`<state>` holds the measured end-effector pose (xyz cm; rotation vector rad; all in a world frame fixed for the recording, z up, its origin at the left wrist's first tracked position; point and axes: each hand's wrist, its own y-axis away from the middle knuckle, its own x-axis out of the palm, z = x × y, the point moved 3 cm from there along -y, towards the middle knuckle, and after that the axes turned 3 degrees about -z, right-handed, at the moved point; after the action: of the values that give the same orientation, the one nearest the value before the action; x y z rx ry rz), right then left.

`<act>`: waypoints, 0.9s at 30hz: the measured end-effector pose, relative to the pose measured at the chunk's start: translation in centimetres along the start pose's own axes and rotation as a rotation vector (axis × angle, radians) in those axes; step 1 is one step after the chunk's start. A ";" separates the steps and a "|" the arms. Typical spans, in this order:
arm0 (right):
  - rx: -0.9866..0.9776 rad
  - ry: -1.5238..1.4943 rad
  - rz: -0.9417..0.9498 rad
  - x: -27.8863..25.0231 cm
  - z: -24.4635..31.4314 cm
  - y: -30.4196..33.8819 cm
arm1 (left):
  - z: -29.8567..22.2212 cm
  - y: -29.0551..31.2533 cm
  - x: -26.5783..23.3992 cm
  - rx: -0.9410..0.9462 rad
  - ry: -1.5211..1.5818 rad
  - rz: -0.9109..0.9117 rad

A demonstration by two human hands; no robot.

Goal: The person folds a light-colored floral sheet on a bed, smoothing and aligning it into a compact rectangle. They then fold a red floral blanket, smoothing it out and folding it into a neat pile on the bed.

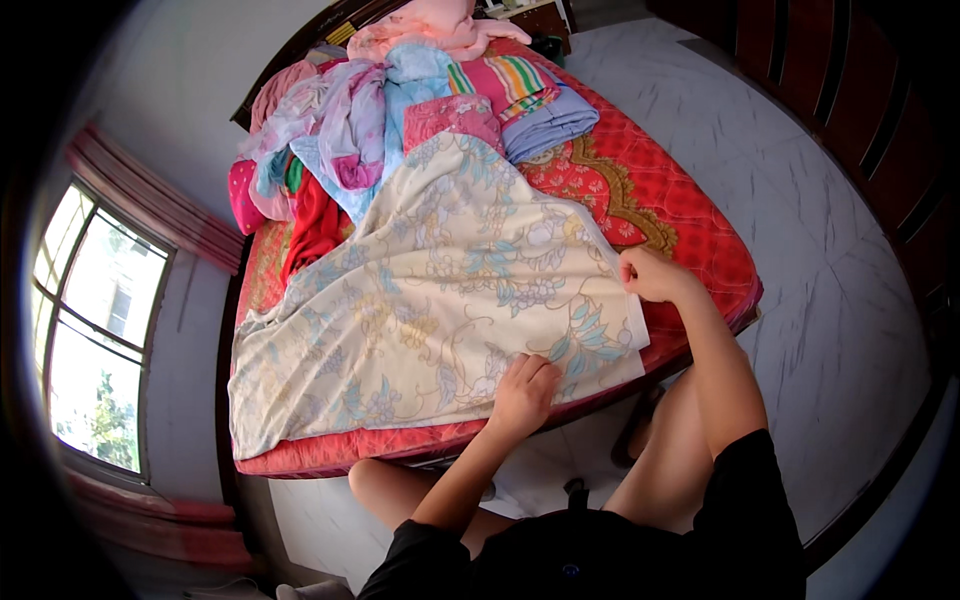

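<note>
A cream bed sheet with blue, yellow and grey flowers lies spread over the near part of the bed, wrinkled towards its left side. At its right edge, my right hand pinches the border between thumb and fingers. My left hand rests on the sheet close to its front edge, fingers curled in. Whether cloth is caught under those fingers is hidden. The sheet's far end rises to a peak against a pink folded cloth.
The bed has a red patterned mattress cover. Piled at its far end are a lilac-and-white cloth, a folded blue quilt, a striped cloth and a pink blanket. A window is on the left; marble floor lies right.
</note>
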<state>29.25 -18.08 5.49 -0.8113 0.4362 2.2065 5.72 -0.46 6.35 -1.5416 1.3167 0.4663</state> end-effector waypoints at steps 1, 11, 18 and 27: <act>0.168 -0.054 0.048 -1.1 0.5 0.6 | -0.3 -0.2 -0.9 -0.012 0.027 0.006; 0.008 0.048 -0.352 0.8 0.1 -1.9 | 2.6 -2.3 1.9 0.043 0.160 0.309; -0.035 -0.091 -0.482 3.1 1.0 -8.6 | 5.6 -9.3 6.3 0.384 0.114 0.070; 0.188 0.475 -0.421 6.1 1.9 -22.5 | 7.5 -9.1 5.6 0.259 0.303 0.028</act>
<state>41.79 1.32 1.51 -1.2017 0.6249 1.5557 17.95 2.22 2.76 -1.4136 1.5642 0.0730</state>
